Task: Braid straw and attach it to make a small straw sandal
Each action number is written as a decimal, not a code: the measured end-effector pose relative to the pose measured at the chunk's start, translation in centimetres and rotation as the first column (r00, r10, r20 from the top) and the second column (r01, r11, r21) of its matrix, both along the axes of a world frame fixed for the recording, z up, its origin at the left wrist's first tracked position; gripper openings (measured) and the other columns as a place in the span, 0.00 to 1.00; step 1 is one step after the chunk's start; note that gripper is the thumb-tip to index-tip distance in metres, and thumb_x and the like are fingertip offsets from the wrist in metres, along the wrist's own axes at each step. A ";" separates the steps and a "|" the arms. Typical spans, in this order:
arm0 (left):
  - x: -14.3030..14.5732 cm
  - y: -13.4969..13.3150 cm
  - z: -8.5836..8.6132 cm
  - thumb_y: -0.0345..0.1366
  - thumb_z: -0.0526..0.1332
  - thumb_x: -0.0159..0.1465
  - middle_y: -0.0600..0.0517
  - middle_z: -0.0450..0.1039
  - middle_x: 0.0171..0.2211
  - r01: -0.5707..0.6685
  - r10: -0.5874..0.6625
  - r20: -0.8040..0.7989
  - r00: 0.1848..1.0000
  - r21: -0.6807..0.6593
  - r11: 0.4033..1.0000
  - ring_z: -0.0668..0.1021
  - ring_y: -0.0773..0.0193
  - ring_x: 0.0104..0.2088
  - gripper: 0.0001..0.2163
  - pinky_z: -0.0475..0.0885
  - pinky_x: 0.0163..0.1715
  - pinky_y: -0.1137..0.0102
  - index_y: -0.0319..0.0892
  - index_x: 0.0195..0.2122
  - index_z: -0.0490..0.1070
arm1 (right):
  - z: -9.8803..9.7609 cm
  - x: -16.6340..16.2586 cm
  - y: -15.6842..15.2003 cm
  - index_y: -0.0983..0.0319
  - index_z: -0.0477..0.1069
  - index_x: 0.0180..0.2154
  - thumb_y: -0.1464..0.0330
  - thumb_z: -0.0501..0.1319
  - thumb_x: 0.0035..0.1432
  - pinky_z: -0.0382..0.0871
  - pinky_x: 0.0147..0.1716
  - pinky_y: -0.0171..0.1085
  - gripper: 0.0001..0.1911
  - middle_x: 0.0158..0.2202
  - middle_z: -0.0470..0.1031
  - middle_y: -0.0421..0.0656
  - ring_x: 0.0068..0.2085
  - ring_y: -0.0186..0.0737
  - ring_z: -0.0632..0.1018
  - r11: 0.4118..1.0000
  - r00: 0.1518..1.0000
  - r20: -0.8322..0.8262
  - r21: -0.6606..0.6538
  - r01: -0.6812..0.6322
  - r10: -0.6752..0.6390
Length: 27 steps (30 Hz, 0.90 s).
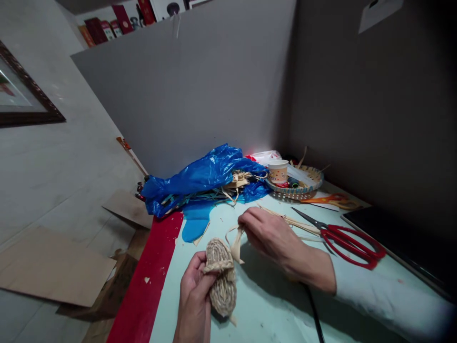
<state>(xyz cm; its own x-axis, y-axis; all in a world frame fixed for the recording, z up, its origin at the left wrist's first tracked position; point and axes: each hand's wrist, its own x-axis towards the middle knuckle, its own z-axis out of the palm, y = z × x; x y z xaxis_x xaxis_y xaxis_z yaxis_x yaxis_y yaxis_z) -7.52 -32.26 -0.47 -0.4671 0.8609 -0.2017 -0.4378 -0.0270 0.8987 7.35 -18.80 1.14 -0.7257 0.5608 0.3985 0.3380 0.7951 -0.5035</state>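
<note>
My left hand (194,290) is closed round a small oval woven straw piece (221,276), shaped like a little sandal sole, and holds it just above the pale green table top (271,305). My right hand (266,233) is pinched on a pale straw strip (236,247) that loops out from the top of the woven piece. Both hands sit near the table's front left part.
Red-handled scissors (342,238) lie right of my right hand. A blue plastic bag (203,178) with straw strips lies behind. A woven tray (298,186) holds a paper cup (277,171). Orange scissors (330,199), a red table edge band (150,281), floor cardboard (50,267).
</note>
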 end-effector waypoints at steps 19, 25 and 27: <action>0.0 0.4 -2.1 0.36 0.64 0.59 0.43 0.77 0.45 0.126 -0.271 -0.726 0.632 -0.249 0.960 0.78 0.48 0.44 0.17 0.69 0.45 0.56 0.44 0.49 0.72 | -1.7 4.8 -2.5 0.66 0.70 0.35 0.60 0.69 0.56 0.67 0.26 0.26 0.16 0.30 0.75 0.42 0.27 0.29 0.72 0.184 0.865 -0.474 -0.876 -0.445 -0.166; -0.4 -0.2 0.0 0.38 0.62 0.62 0.49 0.73 0.55 0.110 -0.151 -0.888 0.433 -0.114 0.987 0.72 0.51 0.54 0.12 0.64 0.53 0.60 0.51 0.47 0.77 | -1.1 5.1 -2.8 0.66 0.71 0.34 0.64 0.69 0.57 0.68 0.28 0.26 0.12 0.29 0.75 0.41 0.27 0.28 0.72 0.187 0.825 -0.535 -0.843 -0.505 -0.184; 0.7 -0.6 1.0 0.39 0.62 0.63 0.54 0.78 0.45 0.107 -0.121 -0.862 0.492 -0.078 0.991 0.77 0.59 0.42 0.10 0.69 0.43 0.68 0.55 0.45 0.77 | -0.8 4.9 -3.2 0.67 0.72 0.32 0.64 0.70 0.56 0.69 0.28 0.28 0.12 0.28 0.76 0.41 0.26 0.30 0.73 0.201 0.818 -0.548 -0.833 -0.515 -0.176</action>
<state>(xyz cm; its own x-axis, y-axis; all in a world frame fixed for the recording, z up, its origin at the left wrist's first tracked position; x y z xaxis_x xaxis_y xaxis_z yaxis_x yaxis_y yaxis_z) -6.82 -32.90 0.58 -0.3118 0.9206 0.2350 0.5583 -0.0226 0.8293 12.24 -21.99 0.37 -0.7801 0.6243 -0.0405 -0.2618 -0.3845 -0.8852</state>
